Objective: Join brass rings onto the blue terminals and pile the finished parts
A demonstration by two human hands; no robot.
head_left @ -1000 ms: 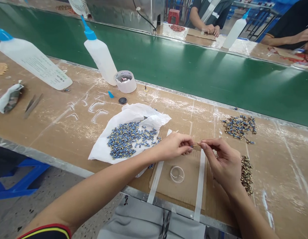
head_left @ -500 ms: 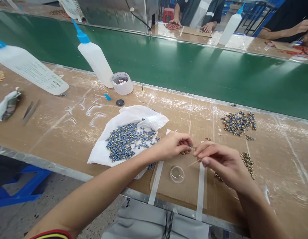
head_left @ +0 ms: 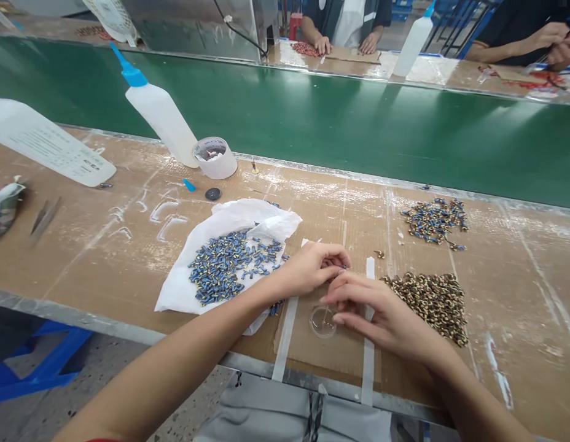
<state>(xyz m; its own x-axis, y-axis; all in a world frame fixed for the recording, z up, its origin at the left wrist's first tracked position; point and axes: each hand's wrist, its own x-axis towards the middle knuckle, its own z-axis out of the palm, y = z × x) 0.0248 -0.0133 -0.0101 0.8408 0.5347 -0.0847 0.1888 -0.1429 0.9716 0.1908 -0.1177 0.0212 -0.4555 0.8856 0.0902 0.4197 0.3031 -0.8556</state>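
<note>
My left hand (head_left: 316,265) is closed in a pinch over the cardboard pad (head_left: 308,350), with a tiny blue piece (head_left: 344,267) at its fingertips, mostly hidden. Just beside it, my right hand (head_left: 372,305) has its fingers curled over a small clear round dish (head_left: 322,331). A thin wooden toothpick (head_left: 326,315) slants from the right fingertips down over the dish; whether its tip touches the dish is hard to make out. Left of the hands, many small blue-and-yellow pieces (head_left: 220,264) lie on a white sheet (head_left: 177,288). A heap of brown-and-cream pieces (head_left: 435,301) lies by my right wrist.
A pile of blue-and-brown pieces (head_left: 435,220) lies farther right. At the back left are a blue-tipped bottle (head_left: 165,120), a tape roll (head_left: 220,164) and a black cap (head_left: 213,194). Tweezers (head_left: 45,220) lie far left. Beyond the green belt (head_left: 312,116), co-workers' hands (head_left: 322,44) work.
My right hand has moved left and down, bringing the toothpick over the clear dish. My left hand stays pinched in nearly the same place. The view has shifted slightly, showing more of the brown heap.
</note>
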